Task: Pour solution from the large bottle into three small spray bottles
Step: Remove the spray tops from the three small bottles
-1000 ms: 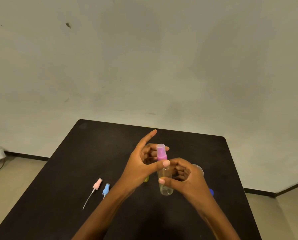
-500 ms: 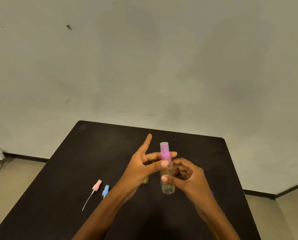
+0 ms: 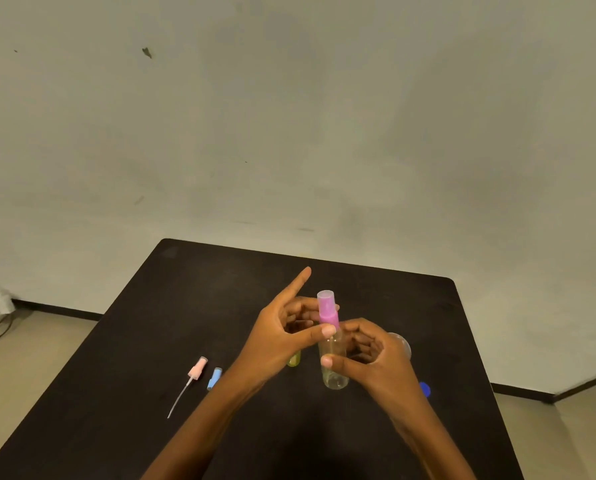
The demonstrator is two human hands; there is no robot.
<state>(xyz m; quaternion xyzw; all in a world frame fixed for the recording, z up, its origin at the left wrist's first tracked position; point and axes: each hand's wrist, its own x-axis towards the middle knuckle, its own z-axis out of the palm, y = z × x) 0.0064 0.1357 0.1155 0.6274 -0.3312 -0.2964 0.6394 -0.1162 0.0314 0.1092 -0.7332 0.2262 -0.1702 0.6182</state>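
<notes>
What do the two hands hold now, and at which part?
The right hand holds the small clear spray bottle round its body; the left hand pinches its pink spray cap at the base.

The bench (image 3: 220, 306) filling the lower middle of the frame has a smooth, matt black top. The spray bottle (image 3: 333, 375) at its centre looks like clear, glossy plastic under a frosted pink cap (image 3: 327, 306), also plastic, as are the pale pink pump head (image 3: 197, 368) and blue pump head (image 3: 214, 377) at lower left.
</notes>
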